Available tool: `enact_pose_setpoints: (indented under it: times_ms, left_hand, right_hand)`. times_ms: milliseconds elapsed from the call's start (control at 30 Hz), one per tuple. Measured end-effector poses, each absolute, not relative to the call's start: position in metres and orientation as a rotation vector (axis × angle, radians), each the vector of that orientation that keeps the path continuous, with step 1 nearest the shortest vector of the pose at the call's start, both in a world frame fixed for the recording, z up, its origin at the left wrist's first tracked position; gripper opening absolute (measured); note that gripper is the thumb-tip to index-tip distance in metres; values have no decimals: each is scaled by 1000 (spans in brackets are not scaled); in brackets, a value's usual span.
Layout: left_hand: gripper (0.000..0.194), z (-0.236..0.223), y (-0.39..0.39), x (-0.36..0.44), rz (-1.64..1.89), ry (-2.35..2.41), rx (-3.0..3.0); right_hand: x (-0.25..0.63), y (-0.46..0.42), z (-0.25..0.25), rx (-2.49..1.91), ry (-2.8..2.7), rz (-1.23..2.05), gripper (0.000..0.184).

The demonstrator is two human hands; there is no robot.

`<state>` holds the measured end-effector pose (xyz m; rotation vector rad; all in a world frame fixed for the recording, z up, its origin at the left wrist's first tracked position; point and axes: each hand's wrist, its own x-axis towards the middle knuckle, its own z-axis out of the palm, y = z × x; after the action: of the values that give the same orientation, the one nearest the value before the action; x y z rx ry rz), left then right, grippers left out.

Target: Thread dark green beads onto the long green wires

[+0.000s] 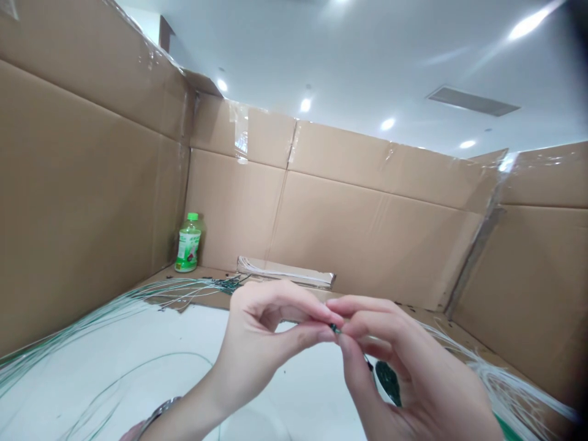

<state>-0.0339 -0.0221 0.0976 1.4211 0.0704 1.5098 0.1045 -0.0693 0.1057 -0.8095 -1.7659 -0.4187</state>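
My left hand (271, 331) and my right hand (404, 373) meet fingertip to fingertip in the lower middle of the head view. Both pinch a tiny dark green piece (335, 329) between thumb and forefinger. A thin stem runs down from it to a dark green leaf-shaped part (389, 381) under my right palm. My left wrist wears a metal watch band (158, 413). Both hands hover above a white table surface (138, 361).
Cardboard walls (367, 226) enclose the table on three sides. A green-capped drink bottle (188, 243) stands in the far left corner. Bundles of thin white and green wires lie at the left (105, 306) and right (496, 373). A flat taped cardboard piece (285, 272) rests at the back.
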Motion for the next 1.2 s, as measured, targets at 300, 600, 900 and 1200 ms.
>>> enact_pose_setpoints:
  times_ms: [300,600,900,1200]
  left_hand:
    - [29,98,-19,-40,1644,142,1704]
    - [22,97,-20,-37,1654,134,1679]
    - [25,99,-24,-39,1641,208,1783]
    - [16,100,-25,-40,1608,254,1704]
  right_hand:
    - [107,-68,105,-832,-1779,-328,10]
    - [106,-68,106,-838,-1741,-343,10]
    - [110,-71,109,-867,-1842,-428,10]
    - [108,-69,108,-848,-1792,-375,12]
